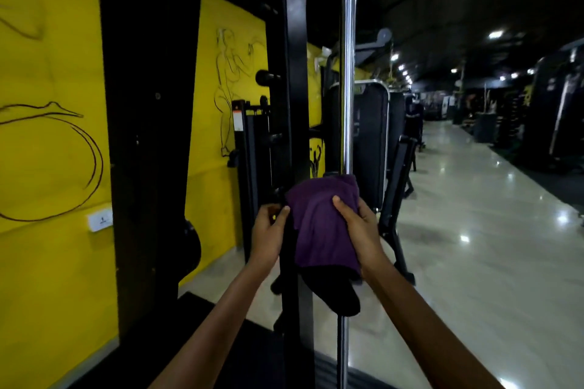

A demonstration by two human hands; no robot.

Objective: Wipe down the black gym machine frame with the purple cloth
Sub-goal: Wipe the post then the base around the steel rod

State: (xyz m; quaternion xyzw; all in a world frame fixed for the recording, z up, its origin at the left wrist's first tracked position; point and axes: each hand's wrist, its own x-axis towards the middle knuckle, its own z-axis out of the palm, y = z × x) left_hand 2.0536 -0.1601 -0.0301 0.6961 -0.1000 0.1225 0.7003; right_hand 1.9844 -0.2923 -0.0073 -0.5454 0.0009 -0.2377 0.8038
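My right hand [357, 227] gripped the purple cloth [322, 224], thumb on the front, fingers curled round its right edge. The cloth was pressed against the black gym machine frame [295, 73], draped over the spot where the upright meets the chrome guide rod [347, 73], low on the machine. A dark fold of cloth hung below the purple part. My left hand [268, 230] held the frame's black upright just left of the cloth, fingers wrapped round it, thumb touching the cloth's left edge. Both forearms reached up from the bottom of the view.

Behind the frame stood a yellow wall [50, 136] with dark line drawings. A white switch plate [100, 218] sat on it, low and left. A black bench [398, 199] leaned just right of the rod. A glossy pale floor [474, 230] ran off to the right, reflecting ceiling lights [495, 34]. More dark machines stood far back, too dim to tell apart.
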